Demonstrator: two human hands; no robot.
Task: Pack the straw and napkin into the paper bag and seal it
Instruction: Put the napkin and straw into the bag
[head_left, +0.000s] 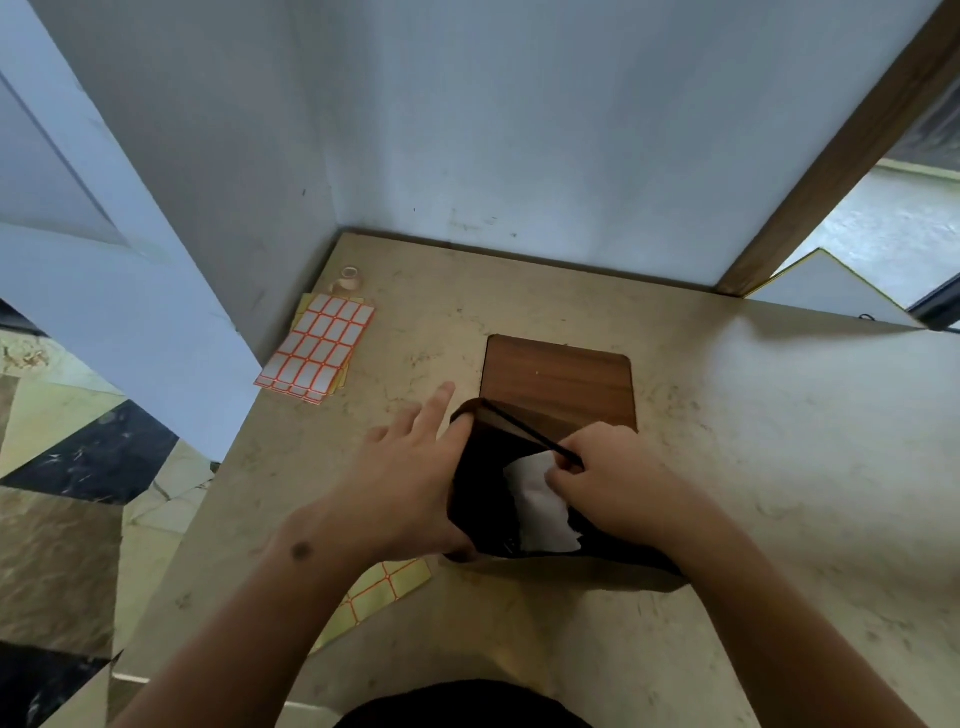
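Right hand (618, 483) at 3 o'clock pinches thin black straw (524, 428) and white paper napkin (540, 501) into dark brown paper bag (480, 467), mouth gripped by left hand (410, 478); next: release, fold shut.

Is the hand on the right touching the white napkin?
Touching. The head view shows the right hand's fingers pinching the napkin's top edge.

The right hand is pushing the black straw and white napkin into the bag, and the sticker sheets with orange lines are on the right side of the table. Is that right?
Not quite. The head view shows the sticker sheets on the left side of the table, near the wall. The rest is right: the right hand pushes the black straw and white napkin into the bag.
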